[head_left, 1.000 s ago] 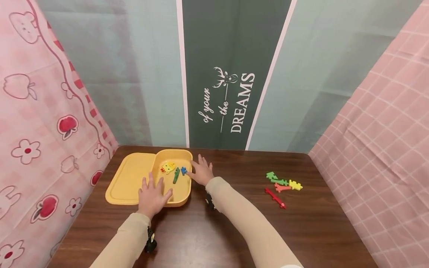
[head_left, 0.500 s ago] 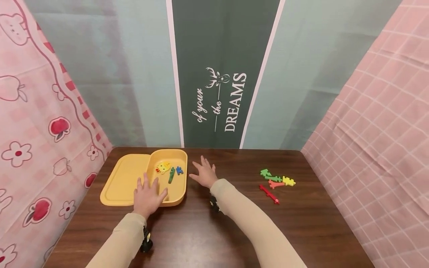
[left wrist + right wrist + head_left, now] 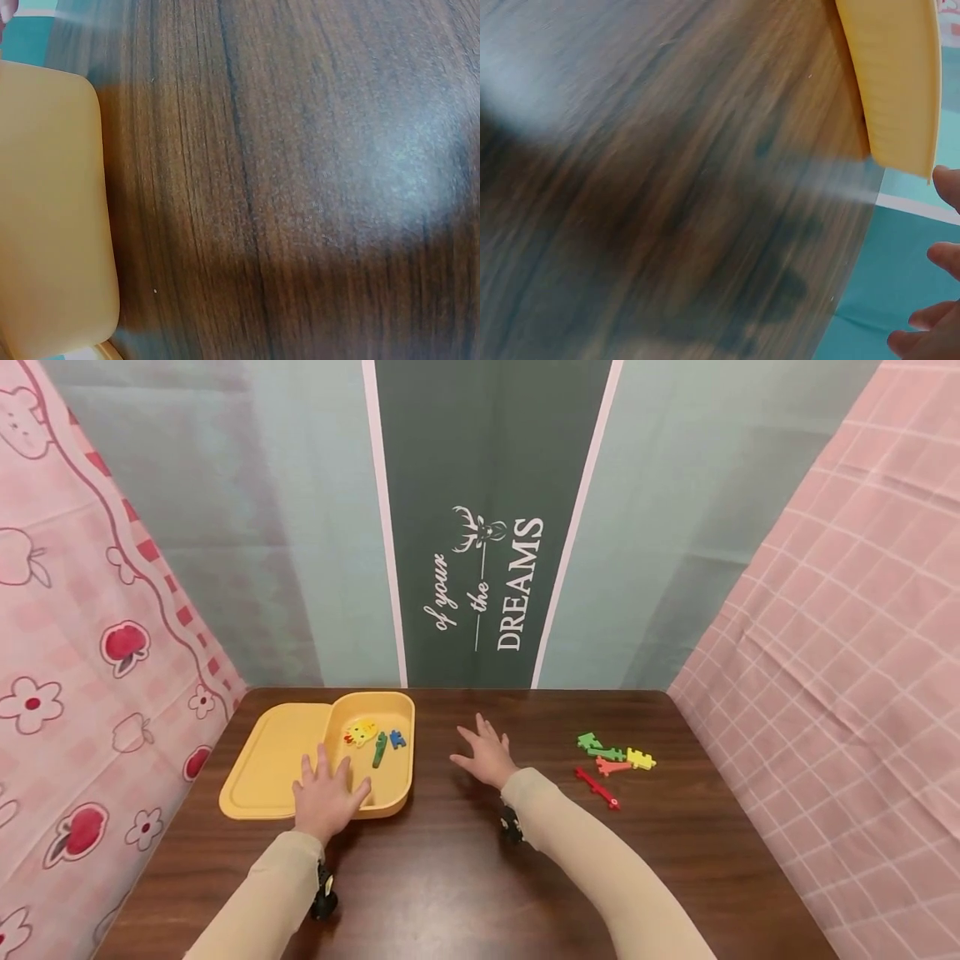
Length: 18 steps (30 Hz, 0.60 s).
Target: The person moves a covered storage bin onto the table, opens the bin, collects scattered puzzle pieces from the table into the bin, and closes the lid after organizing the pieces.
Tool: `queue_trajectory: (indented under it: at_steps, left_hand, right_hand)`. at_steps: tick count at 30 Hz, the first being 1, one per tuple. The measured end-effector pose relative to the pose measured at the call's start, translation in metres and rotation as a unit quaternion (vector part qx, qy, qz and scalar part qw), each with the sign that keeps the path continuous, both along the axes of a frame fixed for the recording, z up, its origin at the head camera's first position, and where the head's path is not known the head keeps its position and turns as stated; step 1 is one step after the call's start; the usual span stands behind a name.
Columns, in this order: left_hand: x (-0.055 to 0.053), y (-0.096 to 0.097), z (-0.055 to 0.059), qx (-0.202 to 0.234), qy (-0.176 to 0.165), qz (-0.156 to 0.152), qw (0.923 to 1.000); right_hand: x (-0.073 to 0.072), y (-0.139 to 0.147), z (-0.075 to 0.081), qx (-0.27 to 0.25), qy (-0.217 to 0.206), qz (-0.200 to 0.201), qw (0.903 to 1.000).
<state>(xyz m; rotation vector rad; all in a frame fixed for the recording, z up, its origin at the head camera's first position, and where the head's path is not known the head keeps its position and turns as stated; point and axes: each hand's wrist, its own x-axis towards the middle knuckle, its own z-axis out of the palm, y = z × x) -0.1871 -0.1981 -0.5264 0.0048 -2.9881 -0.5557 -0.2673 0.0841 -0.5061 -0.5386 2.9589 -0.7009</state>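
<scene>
In the head view my left hand (image 3: 324, 802), fingers spread, lies over the near left corner of a yellow box (image 3: 408, 760). Inside the box are a yellow animal-face piece (image 3: 361, 732), a dark green piece (image 3: 379, 749) and a blue puzzle piece (image 3: 397, 739). My right hand (image 3: 487, 753) is above the table to the right of the box, fingers spread and holding nothing. Its fingertips (image 3: 946, 259) show at the edge of the right wrist view, with the box wall beyond. The left wrist view shows the box's outer side (image 3: 56, 210) close by.
A yellow lid (image 3: 262, 768) lies left of the box. Farther right on the brown table (image 3: 450, 885) are green (image 3: 589, 741), yellow (image 3: 641, 758) and orange (image 3: 612, 767) puzzle pieces, with a long red piece (image 3: 597, 788) nearer. Curtains stand behind and at both sides.
My right hand has moved away from the box's right rim, out over the table to the right. The left hand stays at the box corner. The head view has shifted slightly.
</scene>
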Motion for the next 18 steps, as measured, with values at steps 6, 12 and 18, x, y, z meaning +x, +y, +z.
queue_trajectory:
  at_steps: [6,12,18]
  left_hand:
    - [0.000,-0.001,-0.002,0.007,0.002,0.000,1.0000]
    - [0.005,-0.002,-0.011,0.011,-0.001,-0.002,0.9999]
    - [0.003,0.000,-0.008,0.010,0.012,0.000,0.9999]
  right_hand:
    - [0.003,0.016,-0.006,0.007,0.015,-0.017,0.9997]
    - [0.010,0.030,-0.012,-0.002,0.006,-0.025,0.9997]
    - [0.008,0.043,-0.013,-0.007,0.022,-0.032,0.9992]
